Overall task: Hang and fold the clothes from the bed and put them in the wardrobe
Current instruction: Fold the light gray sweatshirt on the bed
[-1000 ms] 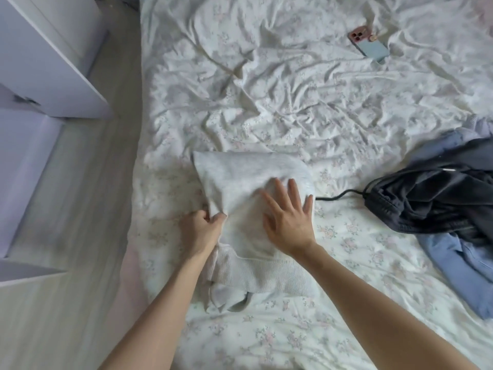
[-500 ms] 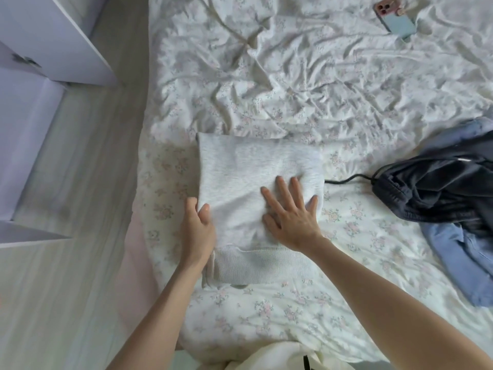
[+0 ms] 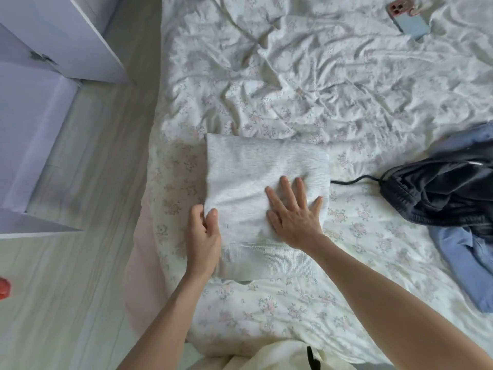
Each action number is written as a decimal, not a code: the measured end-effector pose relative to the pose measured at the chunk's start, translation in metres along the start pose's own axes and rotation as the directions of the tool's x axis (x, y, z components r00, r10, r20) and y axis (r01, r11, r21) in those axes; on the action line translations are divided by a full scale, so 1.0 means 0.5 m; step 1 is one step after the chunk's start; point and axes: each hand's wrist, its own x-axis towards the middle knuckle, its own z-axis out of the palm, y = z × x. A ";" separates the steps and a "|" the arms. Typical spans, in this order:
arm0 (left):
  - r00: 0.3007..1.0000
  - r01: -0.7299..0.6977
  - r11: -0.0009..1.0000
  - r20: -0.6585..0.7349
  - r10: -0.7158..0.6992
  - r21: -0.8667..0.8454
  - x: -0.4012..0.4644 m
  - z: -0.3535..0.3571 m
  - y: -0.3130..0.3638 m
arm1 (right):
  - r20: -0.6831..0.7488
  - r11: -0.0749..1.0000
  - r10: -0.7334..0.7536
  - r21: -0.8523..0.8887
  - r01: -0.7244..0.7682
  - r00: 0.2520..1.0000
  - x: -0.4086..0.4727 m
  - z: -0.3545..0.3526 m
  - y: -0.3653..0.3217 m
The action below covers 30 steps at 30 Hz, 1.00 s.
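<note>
A light grey sweater (image 3: 256,172), folded into a rectangle with its ribbed hem toward me, lies near the left edge of the bed (image 3: 320,89). My right hand (image 3: 293,212) lies flat on top of it, fingers spread. My left hand (image 3: 204,236) pinches the sweater's left edge between thumb and fingers. To the right lie dark drawstring trousers (image 3: 437,198) over a blue garment (image 3: 469,268), both unfolded.
A phone (image 3: 409,18) lies on the floral sheet at the far right. White wardrobe panels (image 3: 53,41) with an open door stand on the left across a strip of pale wood floor (image 3: 88,236). A red object (image 3: 4,288) shows at the left edge.
The loose top layer has been laid flat, making the sweater a neat rectangle. My left hand went from gripping the fold, to flat against the side, to pinching the left edge. The view tilted down.
</note>
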 end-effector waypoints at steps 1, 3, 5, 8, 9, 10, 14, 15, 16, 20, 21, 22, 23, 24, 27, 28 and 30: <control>0.998 0.043 0.999 -0.039 -0.043 0.003 0.003 0.002 -0.003 | -0.002 1.000 0.002 0.003 -0.002 1.000 0.000 -0.001 -0.001; 0.986 0.155 0.986 -0.069 -0.151 0.055 0.008 0.002 -0.018 | -0.006 1.000 -0.006 0.009 0.006 1.000 -0.003 -0.002 -0.003; 0.962 0.263 0.938 0.006 -0.271 0.226 0.014 -0.004 -0.046 | 0.012 1.000 -0.020 0.003 0.020 1.000 -0.010 -0.002 -0.004; 0.910 0.289 0.803 0.112 -0.400 0.520 0.025 -0.021 -0.060 | -0.011 0.999 -0.043 0.021 0.043 0.999 -0.022 -0.010 -0.002; 0.923 0.269 0.789 0.087 -0.376 0.553 0.032 -0.024 -0.055 | -0.055 0.997 -0.046 0.056 0.049 0.997 -0.028 -0.015 -0.001; 0.961 0.207 0.804 0.038 -0.274 0.557 0.039 -0.023 -0.049 | -0.125 0.994 -0.045 0.090 0.056 0.991 -0.033 -0.021 -0.002; 0.899 -0.408 0.687 0.133 0.417 0.601 0.063 0.053 0.005 | -0.317 0.988 0.060 0.156 -0.010 0.947 -0.001 -0.053 -0.004; 0.860 -0.501 0.635 0.256 0.442 0.587 0.068 0.084 0.015 | -0.295 0.986 0.100 0.157 -0.055 0.950 0.021 -0.060 -0.001; 0.841 -0.542 0.606 0.377 0.389 0.582 0.076 0.112 0.017 | -0.260 0.985 0.128 0.144 -0.092 0.957 0.043 -0.061 0.003; 0.881 -0.420 0.485 0.474 0.013 0.767 0.129 0.172 -0.084 | -0.163 0.992 0.129 0.016 -0.128 0.978 0.093 -0.012 0.037; 0.887 -0.396 0.470 0.461 -0.027 0.789 0.142 0.176 -0.109 | -0.151 0.992 0.124 -0.010 -0.127 0.981 0.096 0.006 0.044; 0.885 -0.386 0.464 0.462 -0.059 0.798 0.149 0.178 -0.124 | -0.138 0.992 0.123 -0.021 -0.127 0.983 0.095 0.022 0.048; 0.879 -0.383 0.461 0.470 -0.086 0.800 0.154 0.179 -0.129 | -0.129 0.991 0.127 -0.018 -0.130 0.984 0.096 0.031 0.049; 0.874 -0.380 0.466 0.476 -0.102 0.799 0.158 0.182 -0.131 | -0.125 0.991 0.130 -0.014 -0.133 0.984 0.100 0.035 0.050; 0.858 -0.389 0.471 0.498 -0.128 0.792 0.162 0.183 -0.129 | -0.125 0.991 0.135 0.009 -0.135 0.983 0.096 0.026 0.046; 0.859 -0.390 0.484 0.499 -0.116 0.783 0.160 0.179 -0.125 | -0.135 0.991 0.134 0.027 -0.131 0.982 0.086 0.026 0.041; 0.863 -0.439 0.458 0.505 -0.026 0.773 0.147 0.164 -0.113 | -0.144 0.984 0.165 0.090 -0.153 0.976 0.041 0.040 0.023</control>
